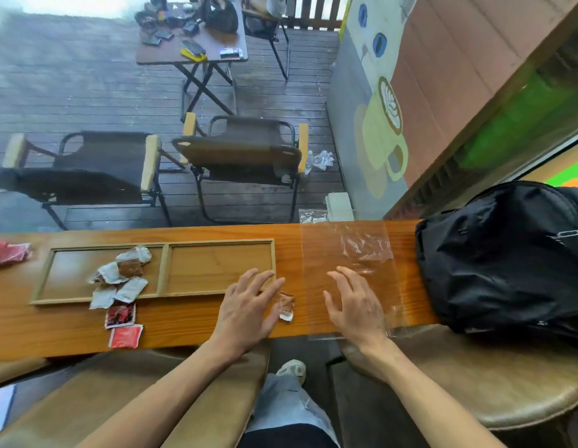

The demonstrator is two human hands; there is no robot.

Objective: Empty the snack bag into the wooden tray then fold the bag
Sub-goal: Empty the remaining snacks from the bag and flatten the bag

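Note:
A clear plastic snack bag (349, 253) lies flat on the wooden counter, right of the wooden tray (221, 243). The tray has two compartments. Several snack packets (126, 273) lie in the left compartment and spill over its near rim; the right compartment holds nothing. Two red packets (122, 324) rest on the counter in front of the tray. A small packet (286, 305) lies on the counter between my hands. My left hand (248, 312) hovers with fingers spread by the tray's right corner. My right hand (352, 305) rests, fingers spread, on the bag's near part.
A black backpack (507, 257) fills the counter's right end, touching the bag's edge. A red wrapper (7, 252) lies at the far left. Brown stools sit below the counter's near edge. Folding chairs and a cluttered table stand on the deck beyond.

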